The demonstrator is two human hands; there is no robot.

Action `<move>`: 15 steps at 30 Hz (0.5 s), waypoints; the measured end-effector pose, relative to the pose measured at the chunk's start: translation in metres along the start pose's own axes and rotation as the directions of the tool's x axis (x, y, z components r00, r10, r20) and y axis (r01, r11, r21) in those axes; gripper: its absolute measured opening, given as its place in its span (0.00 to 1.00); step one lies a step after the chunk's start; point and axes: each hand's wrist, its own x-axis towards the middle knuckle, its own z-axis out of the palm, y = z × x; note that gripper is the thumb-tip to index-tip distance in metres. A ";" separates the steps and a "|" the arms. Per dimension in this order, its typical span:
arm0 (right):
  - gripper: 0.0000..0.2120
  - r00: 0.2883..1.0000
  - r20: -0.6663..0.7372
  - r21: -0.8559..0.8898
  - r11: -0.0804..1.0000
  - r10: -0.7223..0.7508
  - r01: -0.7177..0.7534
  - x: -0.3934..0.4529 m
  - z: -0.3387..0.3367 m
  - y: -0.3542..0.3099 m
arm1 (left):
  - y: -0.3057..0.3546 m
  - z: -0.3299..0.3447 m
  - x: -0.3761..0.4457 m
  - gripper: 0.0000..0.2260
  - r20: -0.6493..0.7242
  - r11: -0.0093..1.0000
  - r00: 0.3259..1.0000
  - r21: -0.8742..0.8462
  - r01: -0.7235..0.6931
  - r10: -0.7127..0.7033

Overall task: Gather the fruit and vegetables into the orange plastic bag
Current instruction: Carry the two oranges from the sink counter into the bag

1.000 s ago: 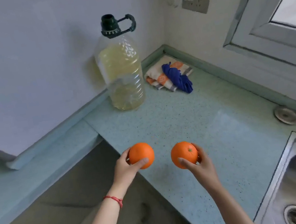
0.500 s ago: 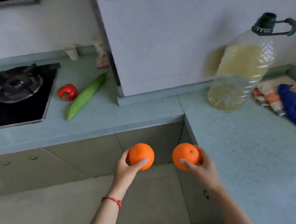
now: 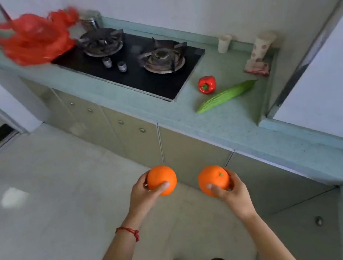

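My left hand (image 3: 141, 196) grips an orange (image 3: 162, 180) and my right hand (image 3: 232, 194) grips a second orange (image 3: 213, 180), both held over the floor in front of the cabinets. The orange plastic bag (image 3: 32, 39) lies crumpled on the counter at the far left, beside the stove. A red bell pepper (image 3: 206, 84) and a long green gourd (image 3: 225, 95) lie on the counter right of the stove.
A black two-burner gas stove (image 3: 134, 68) is set into the pale green counter (image 3: 221, 122). A metal pot (image 3: 90, 20) stands behind it. A white cup (image 3: 223, 43) and a dotted cup (image 3: 262, 48) stand at the back right. Cabinet doors (image 3: 120, 126) run below.
The view has swung left from the sink corner to the stove counter, bringing the orange bag into sight. Both hands keep their oranges in the same hold.
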 end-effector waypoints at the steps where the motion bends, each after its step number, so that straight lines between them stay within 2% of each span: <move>1: 0.40 0.999 0.040 -0.017 1.000 -0.010 0.010 0.005 0.014 -0.007 | -0.003 -0.014 -0.001 0.37 -0.041 1.000 0.999 -0.016 0.010 -0.010; 7: 0.29 0.953 0.297 -0.138 0.986 -0.053 0.097 0.029 0.100 -0.038 | -0.022 -0.089 -0.013 0.43 -0.305 0.990 0.946 -0.115 0.076 -0.108; 11: 0.28 0.889 0.446 -0.151 0.971 -0.101 0.186 0.040 0.151 -0.060 | -0.038 -0.124 -0.027 0.33 -0.457 0.975 0.870 -0.197 0.103 -0.184; 15: 0.36 0.795 0.596 -0.153 0.956 -0.114 0.252 0.052 0.197 -0.072 | -0.051 -0.148 -0.036 0.27 -0.582 0.956 0.773 -0.277 0.102 -0.251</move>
